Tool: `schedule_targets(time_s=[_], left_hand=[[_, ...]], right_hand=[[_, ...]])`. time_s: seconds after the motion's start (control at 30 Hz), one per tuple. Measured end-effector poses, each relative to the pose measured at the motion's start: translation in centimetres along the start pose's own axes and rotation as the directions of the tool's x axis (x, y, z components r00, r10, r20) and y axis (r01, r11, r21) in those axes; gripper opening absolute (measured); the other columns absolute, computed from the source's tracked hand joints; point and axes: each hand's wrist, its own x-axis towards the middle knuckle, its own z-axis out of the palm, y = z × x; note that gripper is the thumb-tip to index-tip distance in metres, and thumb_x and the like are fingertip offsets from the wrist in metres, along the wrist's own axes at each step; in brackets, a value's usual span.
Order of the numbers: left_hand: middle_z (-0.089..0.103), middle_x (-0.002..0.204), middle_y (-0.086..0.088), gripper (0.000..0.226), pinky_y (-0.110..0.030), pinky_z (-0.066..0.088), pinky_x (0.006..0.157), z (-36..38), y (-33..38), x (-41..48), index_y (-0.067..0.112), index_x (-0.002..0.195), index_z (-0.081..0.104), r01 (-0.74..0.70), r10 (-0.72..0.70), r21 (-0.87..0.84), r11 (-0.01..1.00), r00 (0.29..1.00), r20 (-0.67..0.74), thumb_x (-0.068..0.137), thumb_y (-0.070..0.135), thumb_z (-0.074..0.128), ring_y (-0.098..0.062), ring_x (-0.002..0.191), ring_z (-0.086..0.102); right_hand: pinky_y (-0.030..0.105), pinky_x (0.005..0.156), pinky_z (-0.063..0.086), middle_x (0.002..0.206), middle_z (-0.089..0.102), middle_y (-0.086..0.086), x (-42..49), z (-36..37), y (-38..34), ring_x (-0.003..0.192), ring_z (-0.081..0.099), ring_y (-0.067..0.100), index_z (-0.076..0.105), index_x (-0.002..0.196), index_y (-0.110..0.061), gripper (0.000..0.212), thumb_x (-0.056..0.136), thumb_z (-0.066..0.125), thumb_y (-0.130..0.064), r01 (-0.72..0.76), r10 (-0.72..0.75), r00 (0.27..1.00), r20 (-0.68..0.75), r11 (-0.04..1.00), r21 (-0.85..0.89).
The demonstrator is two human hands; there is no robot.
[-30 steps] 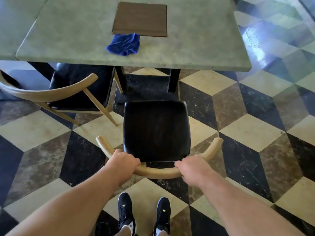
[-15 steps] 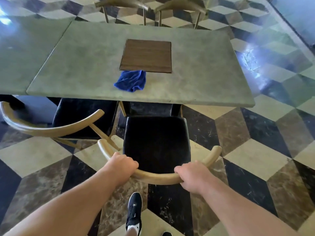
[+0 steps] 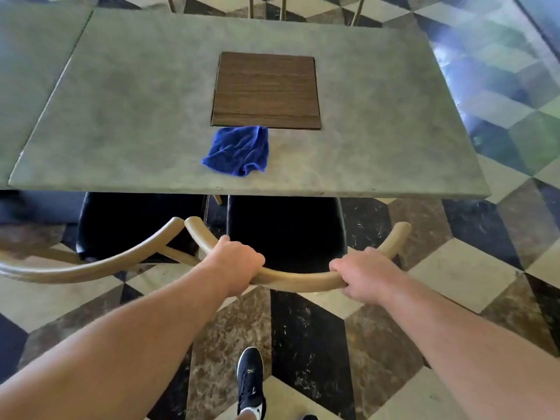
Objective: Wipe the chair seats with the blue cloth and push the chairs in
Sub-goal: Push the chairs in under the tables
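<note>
Gripping the curved wooden backrest (image 3: 298, 281) of the near chair (image 3: 286, 234), both hands are closed around the rail: the left hand (image 3: 235, 265) clamps it left of centre, the right hand (image 3: 365, 275) clamps it right of centre, with bare rail between them. The chair's black seat (image 3: 286, 228) lies partly under the near edge of the grey-green table (image 3: 136, 116). A second chair (image 3: 136, 225) stands just beside it on the left, its black seat also partly under the table; the ends of the two backrests nearly meet, though contact cannot be confirmed. The blue cloth (image 3: 238, 151) lies crumpled on the tabletop near the front edge, untouched by either hand, its far edge touching a brown wooden square panel (image 3: 266, 90). One dark shoe (image 3: 251, 378) stands on the chequered floor (image 3: 463, 274) below the forearms.
</note>
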Motion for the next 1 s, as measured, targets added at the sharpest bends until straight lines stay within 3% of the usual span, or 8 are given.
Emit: schedule_targets(time_s=[0.1, 0.27, 0.4, 0.5, 0.6, 0.73, 0.87, 1.0], left_hand=[[0.066, 0.103, 0.005, 0.019, -0.045, 0.041, 0.098, -1.5, -0.4, 0.9, 0.030, 0.109, 0.057, 0.007, -0.007, 0.002, 1.000, 1.000, -0.012, 0.095, 0.024, 0.068, -0.022, 0.100, 0.065], [0.062, 0.096, 0.007, 0.019, -0.043, 0.042, 0.095, -2.1, -1.6, 0.2, 0.030, 0.105, 0.056, -0.018, 0.019, 0.028, 0.999, 0.999, -0.036, 0.094, 0.021, 0.068, -0.021, 0.093, 0.064], [0.053, 0.087, 0.009, 0.022, -0.043, 0.036, 0.087, -3.1, -2.6, 0.6, 0.031, 0.096, 0.047, -0.008, 0.010, 0.043, 0.999, 0.998, -0.062, 0.093, 0.019, 0.064, -0.021, 0.090, 0.062], [0.050, 0.086, 0.010, 0.022, -0.042, 0.036, 0.084, -2.9, -3.2, 1.6, 0.031, 0.095, 0.045, 0.023, -0.019, 0.054, 0.998, 0.996, -0.082, 0.093, 0.019, 0.063, -0.022, 0.097, 0.065], [0.057, 0.091, 0.009, 0.021, -0.041, 0.035, 0.082, -1.9, -3.1, 3.1, 0.032, 0.098, 0.049, 0.063, -0.061, 0.038, 0.997, 0.996, -0.067, 0.094, 0.019, 0.064, -0.022, 0.097, 0.066], [0.066, 0.099, 0.006, 0.018, -0.040, 0.034, 0.079, -0.3, -2.4, 4.4, 0.031, 0.109, 0.055, 0.078, -0.075, 0.045, 0.996, 0.996, -0.057, 0.095, 0.022, 0.063, -0.023, 0.097, 0.066], [0.064, 0.096, 0.006, 0.017, -0.040, 0.043, 0.085, 0.9, -2.2, 4.3, 0.029, 0.111, 0.056, 0.070, -0.067, 0.056, 0.996, 0.996, -0.060, 0.096, 0.023, 0.062, -0.022, 0.094, 0.065], [0.065, 0.114, 0.002, 0.031, -0.042, 0.045, 0.097, 1.9, -1.6, 3.1, 0.028, 0.122, 0.057, 0.069, -0.068, 0.007, 0.998, 0.997, -0.047, 0.097, 0.044, 0.066, -0.025, 0.111, 0.059]], right_hand=[[0.039, 0.080, 0.038, 0.067, 0.050, -0.017, 0.9, -1.4, 1.1, 0.064, 0.052, 0.009, 0.040, 0.074, -0.039, 0.032, 0.084, 0.069, -0.030, -0.002, 0.002, 1.000, 0.007, 1.000, -0.022], [0.042, 0.083, 0.040, 0.067, 0.047, -0.016, 0.6, -1.9, 0.3, 0.065, 0.053, 0.013, 0.045, 0.082, -0.038, 0.025, 0.085, 0.069, -0.032, 0.019, -0.020, 1.000, -0.019, 0.999, -0.033], [0.038, 0.078, 0.033, 0.068, 0.047, -0.016, 0.8, -2.8, 0.5, 0.059, 0.043, 0.004, 0.045, 0.084, -0.039, 0.024, 0.087, 0.069, -0.033, 0.015, -0.017, 0.997, -0.069, 1.000, -0.027], [0.040, 0.079, 0.040, 0.072, 0.051, -0.014, 2.0, -2.9, 0.5, 0.063, 0.049, 0.008, 0.049, 0.088, -0.038, 0.021, 0.087, 0.069, -0.032, 0.012, -0.014, 0.997, -0.079, 0.999, -0.031], [0.042, 0.081, 0.043, 0.077, 0.055, -0.013, 3.8, -2.5, 1.2, 0.071, 0.055, 0.016, 0.053, 0.091, -0.037, 0.019, 0.089, 0.070, -0.032, 0.030, -0.034, 0.996, -0.080, 0.998, -0.054], [0.042, 0.073, 0.039, 0.072, 0.047, -0.012, 5.5, -1.4, 2.7, 0.068, 0.051, 0.018, 0.047, 0.089, -0.035, 0.024, 0.089, 0.071, -0.032, 0.082, -0.092, 0.993, -0.070, 0.987, -0.138], [0.042, 0.070, 0.039, 0.071, 0.044, -0.011, 5.6, -0.2, 2.3, 0.068, 0.051, 0.019, 0.044, 0.089, -0.033, 0.026, 0.090, 0.070, -0.033, 0.096, -0.108, 0.992, -0.066, 0.982, -0.163], [0.043, 0.071, 0.038, 0.074, 0.048, -0.009, 5.0, 1.0, 1.1, 0.069, 0.050, 0.020, 0.046, 0.093, -0.032, 0.024, 0.091, 0.069, -0.037, 0.075, -0.084, 0.995, -0.055, 0.985, -0.154]])
